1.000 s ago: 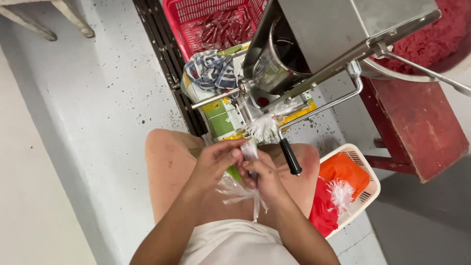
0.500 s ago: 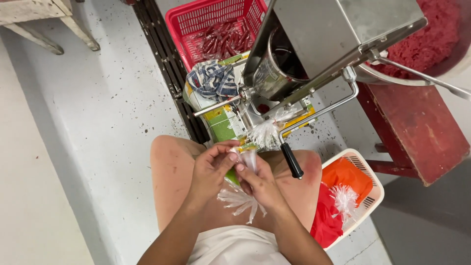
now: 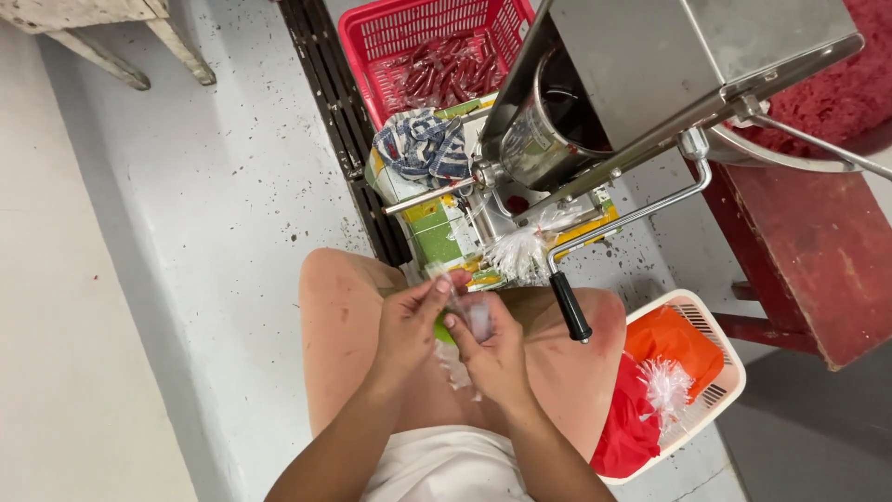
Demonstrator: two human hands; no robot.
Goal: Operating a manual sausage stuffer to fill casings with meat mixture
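My left hand [image 3: 409, 325] and my right hand [image 3: 490, 349] meet above my lap, both pinching a small clear plastic casing [image 3: 462, 311]. A bunch of thin clear strips [image 3: 455, 367] hangs below the hands. Just beyond them stands a steel sausage stuffer [image 3: 595, 102] with a horizontal nozzle [image 3: 432, 195] and a crank ending in a black handle [image 3: 571, 309]. A tuft of clear casings [image 3: 520, 251] hangs by the machine's base.
A red basket [image 3: 372, 42] holding several red sausages sits at the back. A blue-and-white cloth [image 3: 423, 144] lies beside the stuffer. A white basket [image 3: 720, 349] with orange and red bags stands at my right knee. A red bench [image 3: 808, 251] is on the right, a floor drain grate [image 3: 334, 121] on the left.
My hands have stayed together over my lap, working the casing. The view has shifted slightly, and the hanging strips sit more hidden under the hands.
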